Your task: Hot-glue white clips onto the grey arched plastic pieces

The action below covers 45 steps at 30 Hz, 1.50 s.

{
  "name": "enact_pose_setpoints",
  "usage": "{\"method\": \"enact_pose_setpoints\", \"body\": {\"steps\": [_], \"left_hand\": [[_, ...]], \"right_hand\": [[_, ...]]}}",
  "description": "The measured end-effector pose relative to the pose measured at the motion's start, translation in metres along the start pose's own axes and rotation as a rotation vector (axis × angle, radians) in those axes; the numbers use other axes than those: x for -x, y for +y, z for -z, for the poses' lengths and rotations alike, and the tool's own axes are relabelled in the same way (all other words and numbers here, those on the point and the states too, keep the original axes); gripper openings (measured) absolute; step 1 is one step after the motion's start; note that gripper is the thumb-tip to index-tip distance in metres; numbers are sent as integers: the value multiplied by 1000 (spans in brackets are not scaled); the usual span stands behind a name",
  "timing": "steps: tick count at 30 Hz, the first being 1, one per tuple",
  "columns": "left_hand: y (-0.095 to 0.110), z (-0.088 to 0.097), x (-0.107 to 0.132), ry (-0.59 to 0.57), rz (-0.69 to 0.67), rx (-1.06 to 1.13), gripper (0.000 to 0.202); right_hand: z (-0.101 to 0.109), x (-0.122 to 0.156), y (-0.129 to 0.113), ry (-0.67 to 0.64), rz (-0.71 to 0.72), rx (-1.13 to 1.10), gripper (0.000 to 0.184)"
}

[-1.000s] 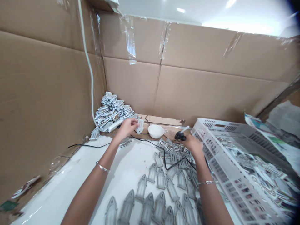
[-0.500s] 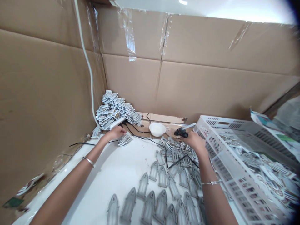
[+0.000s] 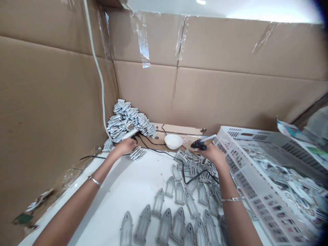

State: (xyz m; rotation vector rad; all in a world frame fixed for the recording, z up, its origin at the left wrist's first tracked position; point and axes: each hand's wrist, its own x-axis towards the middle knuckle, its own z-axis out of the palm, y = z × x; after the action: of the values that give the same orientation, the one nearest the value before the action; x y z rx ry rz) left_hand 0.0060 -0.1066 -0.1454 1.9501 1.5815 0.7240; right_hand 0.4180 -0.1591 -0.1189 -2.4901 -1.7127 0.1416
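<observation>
My right hand (image 3: 212, 152) is closed on a black hot glue gun (image 3: 198, 145) with a pale stick rising from its back. Below that hand lies a crowded heap of grey, arch-topped flat pieces (image 3: 189, 164), and more of them spread towards me over the white tabletop (image 3: 138, 184). At the far left, my left hand (image 3: 126, 146) has its fingers curled down beside a white power strip (image 3: 130, 134) and a black plug. What those fingers hold, if anything, is hidden. Just right of them sits a small stack of flat pieces (image 3: 137, 153).
A large pile of similar pieces (image 3: 125, 119) fills the back left corner against cardboard walls (image 3: 146, 85). A white bowl (image 3: 173, 141) stands at the back. Black cable (image 3: 164, 152) crosses the table and heap. On the right is a white plastic crate (image 3: 246, 171) holding many pieces.
My left hand has drawn slightly away from the small stack, towards the left. My right hand and the glue gun stay about where they were; the view has shifted a little.
</observation>
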Motion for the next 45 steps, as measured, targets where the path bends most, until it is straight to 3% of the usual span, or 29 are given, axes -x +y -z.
{"method": "enact_pose_setpoints", "body": {"steps": [2, 4, 7, 9, 15, 23, 25, 28, 30, 33, 37, 40, 45], "left_hand": [[13, -5, 13, -14, -26, -45, 21], [29, -17, 31, -105, -46, -94, 25], [55, -42, 62, -389, -59, -242, 34], [71, -59, 81, -510, -50, -369, 39], [99, -95, 106, -608, -51, -489, 54], [100, -108, 106, -679, -82, -509, 37], [98, -107, 105, -655, -79, -518, 32], [100, -100, 94, -490, -71, -440, 22], [107, -89, 79, -360, -64, -230, 22], [125, -70, 54, -220, -59, 250, 30], [151, -48, 34, -112, -121, 687, 40], [159, -40, 34, -74, -173, 791, 47], [156, -36, 35, -61, -191, 789, 49]], "right_hand": [[1, 0, 0, -29, -14, 3, 45], [0, -1, 1, -43, -40, 10, 46], [-4, -4, 2, -68, -70, 16, 48], [-9, -7, 3, -83, -67, 9, 48], [-19, -12, 7, -79, -73, -5, 47], [-8, -6, 11, -8, -111, -19, 40], [-1, -2, 9, 17, -95, -42, 40], [13, 5, 2, 47, -33, -88, 41], [22, 11, -5, 75, 11, -167, 43], [34, 24, -18, 144, 96, -391, 45], [46, 48, -36, 322, 347, -696, 36], [51, 62, -47, 378, 520, -771, 28], [48, 66, -54, 397, 670, -661, 13]]}}
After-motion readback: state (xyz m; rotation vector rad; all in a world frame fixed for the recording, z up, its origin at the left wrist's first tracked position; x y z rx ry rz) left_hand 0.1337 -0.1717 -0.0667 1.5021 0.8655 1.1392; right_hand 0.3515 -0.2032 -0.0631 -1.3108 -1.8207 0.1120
